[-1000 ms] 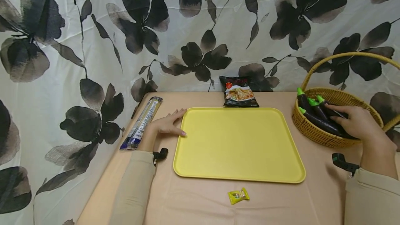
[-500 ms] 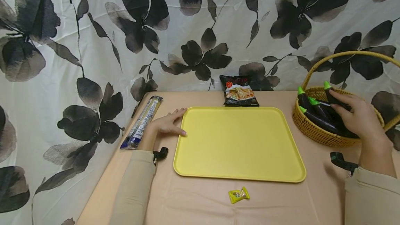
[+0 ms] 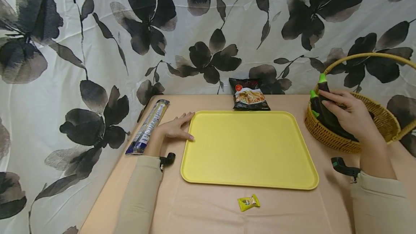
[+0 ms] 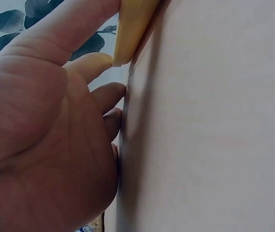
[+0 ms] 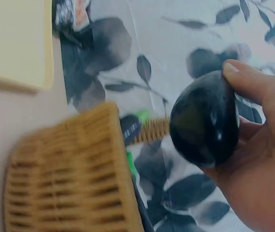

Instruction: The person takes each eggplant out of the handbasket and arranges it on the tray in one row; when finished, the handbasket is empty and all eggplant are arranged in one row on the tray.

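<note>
My right hand [image 3: 354, 116] grips a dark purple eggplant [image 3: 323, 86] with a green stem end, held over the wicker basket [image 3: 326, 141] at the right. Its rounded, glossy end shows in the right wrist view, where thumb and fingers go round the eggplant [image 5: 200, 123]. Other eggplants [image 3: 313, 101] lie in the basket, partly hidden by the hand and the held one. At the left, my left hand [image 3: 173, 128] touches the left edge of a yellow tray [image 3: 250, 151]. Its fingers are extended and spread; the left wrist view shows thumb and index at the tray's rim.
A long blue-and-clear packet [image 3: 147, 127] lies left of the left hand. Behind the tray stands a black noodle packet [image 3: 249, 96]. A small yellow wrapped candy [image 3: 248, 203] lies in front of the tray. The basket's tall handle [image 3: 367, 55] arches over it.
My right hand has lifted the eggplant from among the others and moved it left, to the basket's left side. The left hand and tray stay in place.
</note>
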{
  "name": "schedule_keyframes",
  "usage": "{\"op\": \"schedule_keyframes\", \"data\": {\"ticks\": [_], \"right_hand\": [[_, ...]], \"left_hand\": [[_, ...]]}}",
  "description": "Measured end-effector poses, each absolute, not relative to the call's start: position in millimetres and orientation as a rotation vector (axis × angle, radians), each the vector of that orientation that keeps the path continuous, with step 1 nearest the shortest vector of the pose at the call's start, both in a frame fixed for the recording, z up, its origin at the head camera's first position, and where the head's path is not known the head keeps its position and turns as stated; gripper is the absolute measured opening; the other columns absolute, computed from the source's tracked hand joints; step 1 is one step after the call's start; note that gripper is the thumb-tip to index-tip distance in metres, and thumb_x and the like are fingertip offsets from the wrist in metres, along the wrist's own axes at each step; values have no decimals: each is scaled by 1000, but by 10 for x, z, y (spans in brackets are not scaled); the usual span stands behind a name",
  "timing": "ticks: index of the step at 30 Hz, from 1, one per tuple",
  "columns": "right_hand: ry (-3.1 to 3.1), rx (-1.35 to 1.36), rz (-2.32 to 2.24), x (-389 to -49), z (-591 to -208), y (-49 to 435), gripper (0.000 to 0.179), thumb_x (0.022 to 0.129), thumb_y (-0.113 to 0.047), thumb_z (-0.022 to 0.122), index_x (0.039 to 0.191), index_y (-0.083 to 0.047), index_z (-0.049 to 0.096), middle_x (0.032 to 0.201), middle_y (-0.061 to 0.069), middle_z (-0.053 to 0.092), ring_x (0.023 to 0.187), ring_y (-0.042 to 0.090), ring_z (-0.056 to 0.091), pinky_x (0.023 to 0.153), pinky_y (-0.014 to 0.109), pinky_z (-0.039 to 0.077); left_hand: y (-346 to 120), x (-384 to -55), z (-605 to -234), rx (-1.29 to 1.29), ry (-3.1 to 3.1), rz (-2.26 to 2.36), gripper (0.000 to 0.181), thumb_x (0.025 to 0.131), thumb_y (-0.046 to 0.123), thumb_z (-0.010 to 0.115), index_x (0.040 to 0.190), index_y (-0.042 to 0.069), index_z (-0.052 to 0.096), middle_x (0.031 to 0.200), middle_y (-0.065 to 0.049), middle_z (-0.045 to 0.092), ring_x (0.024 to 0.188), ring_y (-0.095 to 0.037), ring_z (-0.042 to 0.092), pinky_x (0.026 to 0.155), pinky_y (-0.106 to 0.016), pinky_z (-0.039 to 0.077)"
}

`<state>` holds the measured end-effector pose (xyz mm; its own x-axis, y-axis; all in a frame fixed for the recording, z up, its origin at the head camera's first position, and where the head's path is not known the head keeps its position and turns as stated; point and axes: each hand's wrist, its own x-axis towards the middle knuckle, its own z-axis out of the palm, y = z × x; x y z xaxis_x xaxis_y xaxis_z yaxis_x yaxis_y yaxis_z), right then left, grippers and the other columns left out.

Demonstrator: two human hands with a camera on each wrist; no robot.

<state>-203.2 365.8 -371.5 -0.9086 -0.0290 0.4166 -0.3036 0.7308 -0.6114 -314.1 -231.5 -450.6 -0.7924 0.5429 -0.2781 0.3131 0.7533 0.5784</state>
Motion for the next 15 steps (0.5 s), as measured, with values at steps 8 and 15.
{"op": "schedule_keyframes", "data": {"ticks": [8, 15], "right_hand": [[-2669, 290, 1055, -2076, -3666, 3331, 61, 105, -29, 64, 160, -36, 40, 139, 11, 50, 101, 21, 45, 63, 21, 36], [-2751, 374, 1273, -2193, -3687, 3006, 70, 103, -37, 65, 161, -49, 27, 164, 16, 35, 139, 42, 53, 86, 19, 51]], "left_hand": [[-2349, -3178, -4520, 670, 2514, 737, 122, 80, 56, 86, 170, 25, 9, 177, -7, 0, 163, -34, -8, 130, -59, -6], [-2371, -3183, -4538, 670, 2498, 762, 121, 79, 54, 87, 169, 27, 11, 177, -3, 0, 163, -30, -9, 131, -55, -7]]}}
